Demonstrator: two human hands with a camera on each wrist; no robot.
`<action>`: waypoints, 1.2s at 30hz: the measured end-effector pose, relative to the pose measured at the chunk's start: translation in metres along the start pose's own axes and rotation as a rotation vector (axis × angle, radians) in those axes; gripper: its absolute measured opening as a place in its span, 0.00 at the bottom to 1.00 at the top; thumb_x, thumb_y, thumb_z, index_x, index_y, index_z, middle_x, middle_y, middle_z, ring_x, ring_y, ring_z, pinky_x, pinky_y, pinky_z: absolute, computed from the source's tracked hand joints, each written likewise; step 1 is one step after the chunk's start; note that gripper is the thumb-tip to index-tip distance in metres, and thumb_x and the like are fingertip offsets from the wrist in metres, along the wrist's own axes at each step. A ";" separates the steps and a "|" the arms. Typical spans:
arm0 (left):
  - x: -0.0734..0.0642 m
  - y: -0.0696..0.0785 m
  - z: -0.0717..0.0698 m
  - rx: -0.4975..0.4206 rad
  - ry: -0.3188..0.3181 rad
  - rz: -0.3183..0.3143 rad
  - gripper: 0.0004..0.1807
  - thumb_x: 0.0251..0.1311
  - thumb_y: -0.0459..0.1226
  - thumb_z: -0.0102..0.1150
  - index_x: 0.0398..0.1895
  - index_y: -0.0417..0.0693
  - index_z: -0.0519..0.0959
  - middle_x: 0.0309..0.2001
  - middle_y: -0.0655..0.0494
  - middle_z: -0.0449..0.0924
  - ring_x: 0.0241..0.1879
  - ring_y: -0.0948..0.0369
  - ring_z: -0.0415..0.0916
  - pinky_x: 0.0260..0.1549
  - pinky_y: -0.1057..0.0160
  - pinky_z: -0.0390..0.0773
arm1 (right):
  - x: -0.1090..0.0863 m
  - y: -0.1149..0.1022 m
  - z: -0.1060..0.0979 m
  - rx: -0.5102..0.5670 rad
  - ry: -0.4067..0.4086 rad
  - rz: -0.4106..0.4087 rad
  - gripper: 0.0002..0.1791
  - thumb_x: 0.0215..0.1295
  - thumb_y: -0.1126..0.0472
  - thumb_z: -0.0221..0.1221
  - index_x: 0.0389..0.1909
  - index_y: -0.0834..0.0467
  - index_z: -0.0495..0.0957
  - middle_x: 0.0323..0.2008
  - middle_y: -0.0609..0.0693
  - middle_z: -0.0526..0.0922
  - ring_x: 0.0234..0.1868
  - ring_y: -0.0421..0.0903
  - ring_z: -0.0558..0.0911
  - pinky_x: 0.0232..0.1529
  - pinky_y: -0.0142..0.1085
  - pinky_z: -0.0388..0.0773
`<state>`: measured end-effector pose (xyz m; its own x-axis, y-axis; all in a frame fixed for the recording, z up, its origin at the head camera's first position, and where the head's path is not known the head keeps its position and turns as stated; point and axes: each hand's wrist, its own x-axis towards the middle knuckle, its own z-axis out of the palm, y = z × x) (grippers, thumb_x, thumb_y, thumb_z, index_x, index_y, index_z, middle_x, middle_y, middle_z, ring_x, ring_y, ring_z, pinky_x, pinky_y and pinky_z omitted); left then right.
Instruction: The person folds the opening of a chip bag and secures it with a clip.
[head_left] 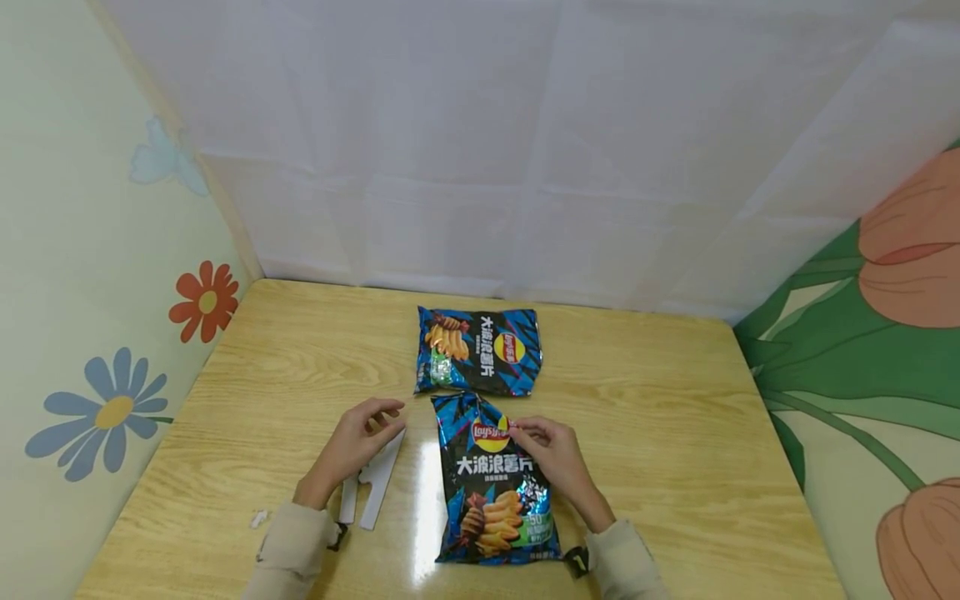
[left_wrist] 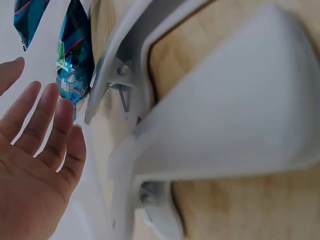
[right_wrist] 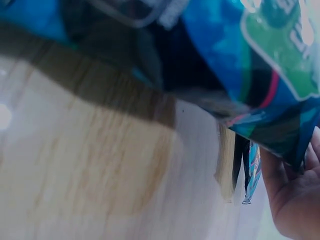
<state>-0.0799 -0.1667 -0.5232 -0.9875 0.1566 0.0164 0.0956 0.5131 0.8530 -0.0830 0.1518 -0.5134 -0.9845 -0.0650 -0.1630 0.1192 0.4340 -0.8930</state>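
A blue-and-black chip bag point(head_left: 491, 483) lies face up near the front of the table, its print upright to me. My right hand point(head_left: 551, 454) pinches its upper right edge; in the right wrist view the fingers point(right_wrist: 275, 170) are at a corner of the bag, partly hidden by it. My left hand point(head_left: 367, 437) is left of the bag with fingers loosely bent, holding nothing. Below it lies a white plastic clip-like tool point(head_left: 378, 483) with two legs. Up close, the left wrist view shows the tool's broad white arms point(left_wrist: 225, 105) and a small metal piece.
Behind the front bag, a second matching chip bag point(head_left: 480, 352) lies sideways, nearly touching its top. Small white scraps point(head_left: 258, 518) rest at the left of the wooden table point(head_left: 652, 417). A white sheet point(head_left: 465, 150) hangs behind the table; painted walls flank it.
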 end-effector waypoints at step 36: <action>-0.030 -0.020 -0.008 0.127 0.068 -0.038 0.11 0.56 0.32 0.70 0.43 0.42 0.85 0.32 0.58 0.82 0.33 0.66 0.73 0.34 0.67 0.74 | -0.001 0.002 0.001 0.008 0.016 -0.008 0.09 0.64 0.62 0.65 0.42 0.63 0.85 0.38 0.56 0.88 0.36 0.43 0.86 0.39 0.33 0.83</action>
<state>-0.0529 -0.1879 -0.5365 -0.9965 0.0797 0.0249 0.0691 0.6206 0.7811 -0.0816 0.1519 -0.5159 -0.9873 -0.0543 -0.1492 0.1122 0.4265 -0.8975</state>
